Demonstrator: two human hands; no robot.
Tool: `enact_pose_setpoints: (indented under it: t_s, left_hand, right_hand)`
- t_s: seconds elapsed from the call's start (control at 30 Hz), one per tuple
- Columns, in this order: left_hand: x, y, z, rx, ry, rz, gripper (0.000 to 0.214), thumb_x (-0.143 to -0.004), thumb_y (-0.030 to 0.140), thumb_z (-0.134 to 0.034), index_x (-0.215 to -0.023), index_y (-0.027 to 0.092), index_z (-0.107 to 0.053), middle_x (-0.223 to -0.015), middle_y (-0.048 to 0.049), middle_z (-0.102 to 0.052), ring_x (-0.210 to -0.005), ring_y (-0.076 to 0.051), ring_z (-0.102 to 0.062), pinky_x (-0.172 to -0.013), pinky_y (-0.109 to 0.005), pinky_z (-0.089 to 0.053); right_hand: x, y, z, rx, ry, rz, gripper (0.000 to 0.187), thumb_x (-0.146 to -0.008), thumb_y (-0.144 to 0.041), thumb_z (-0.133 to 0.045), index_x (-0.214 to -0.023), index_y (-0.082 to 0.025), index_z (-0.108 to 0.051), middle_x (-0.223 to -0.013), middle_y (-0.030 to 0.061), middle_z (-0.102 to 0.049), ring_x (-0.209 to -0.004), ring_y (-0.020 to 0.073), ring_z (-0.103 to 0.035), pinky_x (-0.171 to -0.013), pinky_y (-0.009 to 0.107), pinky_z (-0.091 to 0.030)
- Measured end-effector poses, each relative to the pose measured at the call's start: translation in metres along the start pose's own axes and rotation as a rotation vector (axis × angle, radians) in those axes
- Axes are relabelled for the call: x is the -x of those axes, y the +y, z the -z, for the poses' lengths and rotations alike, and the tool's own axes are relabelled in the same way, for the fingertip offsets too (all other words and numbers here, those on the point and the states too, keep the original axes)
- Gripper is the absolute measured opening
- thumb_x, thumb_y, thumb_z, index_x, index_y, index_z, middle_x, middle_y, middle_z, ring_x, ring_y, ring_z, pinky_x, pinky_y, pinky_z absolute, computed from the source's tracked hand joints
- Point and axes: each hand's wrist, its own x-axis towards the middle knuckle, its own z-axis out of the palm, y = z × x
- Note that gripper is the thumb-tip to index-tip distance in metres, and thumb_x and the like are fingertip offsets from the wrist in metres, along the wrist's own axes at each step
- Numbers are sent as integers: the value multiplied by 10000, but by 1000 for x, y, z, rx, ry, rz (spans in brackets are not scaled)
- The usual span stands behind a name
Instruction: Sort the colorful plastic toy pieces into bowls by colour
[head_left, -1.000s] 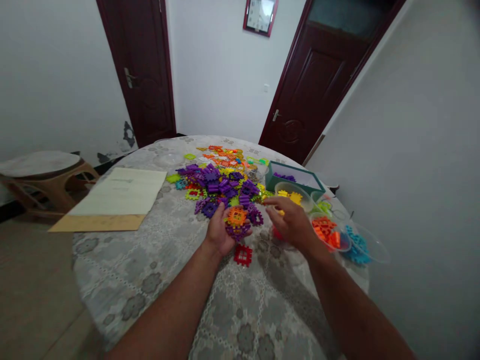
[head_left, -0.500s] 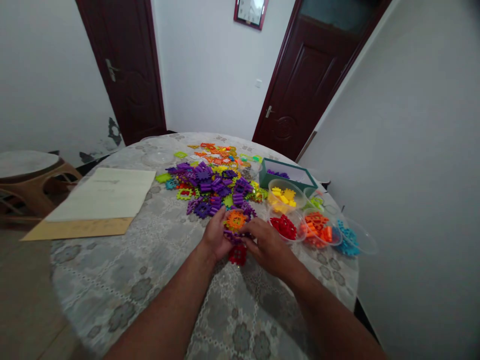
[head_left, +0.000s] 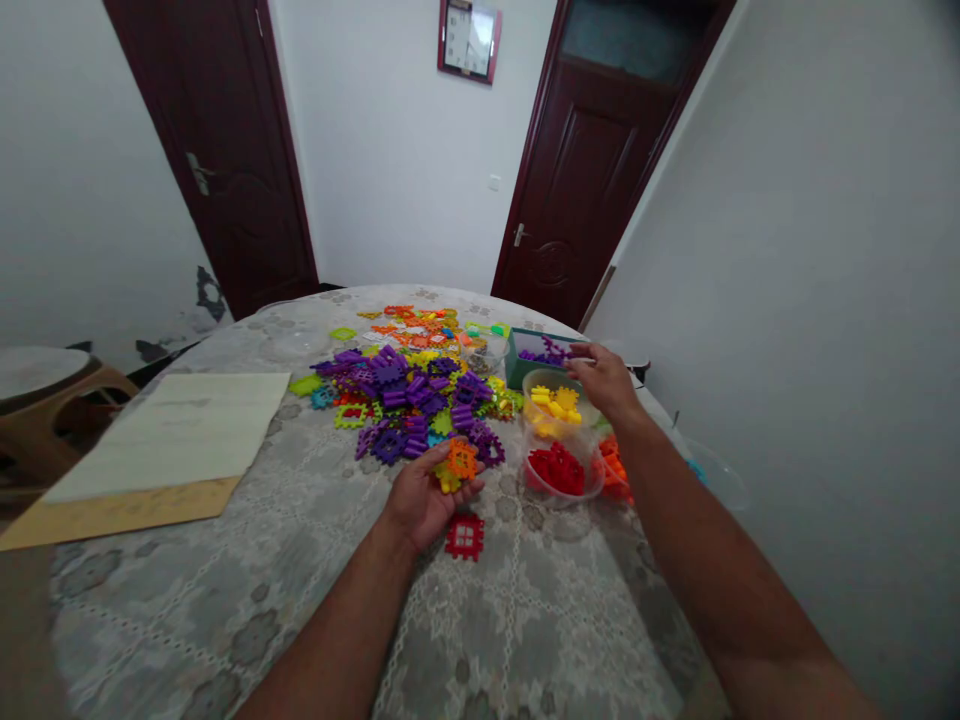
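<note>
My left hand [head_left: 421, 503] is cupped palm up above the table, its fingers curled around an orange interlocking building piece [head_left: 463, 459] and a yellow building piece [head_left: 448, 478]. Just below it, a red square window piece [head_left: 465, 537] lies flat on the cloth. My right hand [head_left: 604, 378] reaches over the near right side of a green box [head_left: 519, 367]. A purple building piece [head_left: 554, 347] is at its pinched fingertips, tilted above other purple pieces in the box. A big heap of mostly purple pieces [head_left: 405, 390] lies beyond my left hand.
Clear tubs hold yellow pieces [head_left: 553, 405], red pieces [head_left: 556, 468] and orange pieces [head_left: 615, 468]; my right forearm partly covers the tubs on the right. Orange and white pieces [head_left: 420, 328] are scattered at the back. Paper [head_left: 176, 430] lies on the left over a brown envelope [head_left: 127, 513].
My right hand has left my left hand and moved right and away to the green box with a purple piece. Orange and yellow pieces stay in my left hand. The view has shifted slightly.
</note>
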Motion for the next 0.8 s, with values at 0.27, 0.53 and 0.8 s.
enact_pose_setpoints:
  t_s: [0.27,0.53,0.8]
  left_hand:
    - [2,0,-3,-9,29,15,240,-960,161,-582,-1161,77,-682,-984,-187,-774,-805,-292,-795,-674,-411,-679]
    - [6,-1,-5,-47,-106,49,177,-930,100,-611,-1079,92,-707,-965,-162,-791,-802,-268,-790,-674,-366,-672]
    - [9,0,-8,-98,-114,87,342,-919,101,-593,-1242,112,-705,-994,-149,-803,-804,-264,-800,-684,-359,-686]
  right_hand:
    - [73,-17,-16,67,-189,233,268,-954,-281,-587,-1131,-202,-772,-1120,94,-785,-1003,234,-738,-914,403,-595]
    - [164,-63,-48,104,-450,535,467,-948,-224,-724,-1400,-250,-610,-1366,109,-700,-1304,273,-624,-1140,486,-485]
    - [175,-66,-48,126,-411,552,450,-920,-206,-715,-1357,-239,-616,-1252,101,-721,-1186,263,-652,-1060,447,-523]
